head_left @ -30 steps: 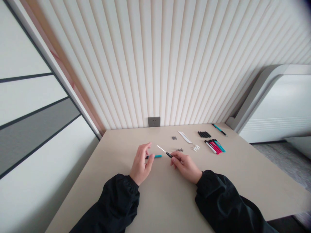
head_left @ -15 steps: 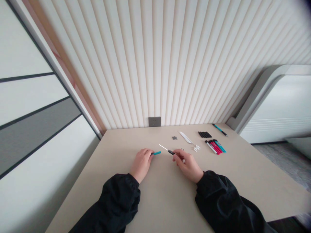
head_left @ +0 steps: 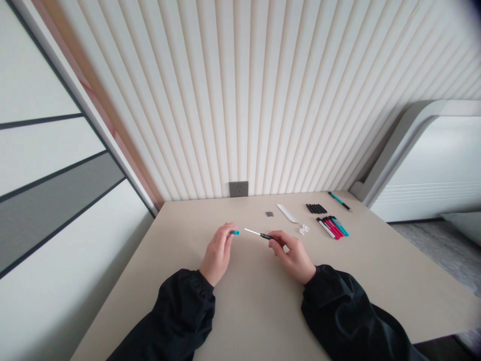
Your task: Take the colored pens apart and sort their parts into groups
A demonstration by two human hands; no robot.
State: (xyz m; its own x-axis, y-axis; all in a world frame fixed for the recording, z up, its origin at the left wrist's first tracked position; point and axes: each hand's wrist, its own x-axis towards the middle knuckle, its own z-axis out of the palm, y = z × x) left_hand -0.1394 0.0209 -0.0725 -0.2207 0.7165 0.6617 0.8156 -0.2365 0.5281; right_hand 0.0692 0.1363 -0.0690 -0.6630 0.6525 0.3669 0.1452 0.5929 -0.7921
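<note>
My left hand (head_left: 218, 252) is closed on a teal pen barrel (head_left: 235, 232), whose end sticks out past the fingertips toward the right. In my right hand (head_left: 292, 254) is a black pen part (head_left: 267, 236), pinched between thumb and fingers. A thin white refill (head_left: 252, 231) extends from that black part to the left, its tip a short gap from the teal barrel. Both hands are above the middle of the beige table (head_left: 255, 311).
Small grey pieces (head_left: 269, 214), white rods (head_left: 287, 213) and small white parts (head_left: 304, 229) lie behind my right hand. Further right are black grips (head_left: 316, 208), white, red and teal barrels (head_left: 332, 227) and a whole teal-black pen (head_left: 339, 201). A socket (head_left: 238, 189) is on the wall.
My left hand has shifted slightly up, and the teal barrel has turned so less of it shows. The white refill in my right hand now lies flatter and slightly further left.
</note>
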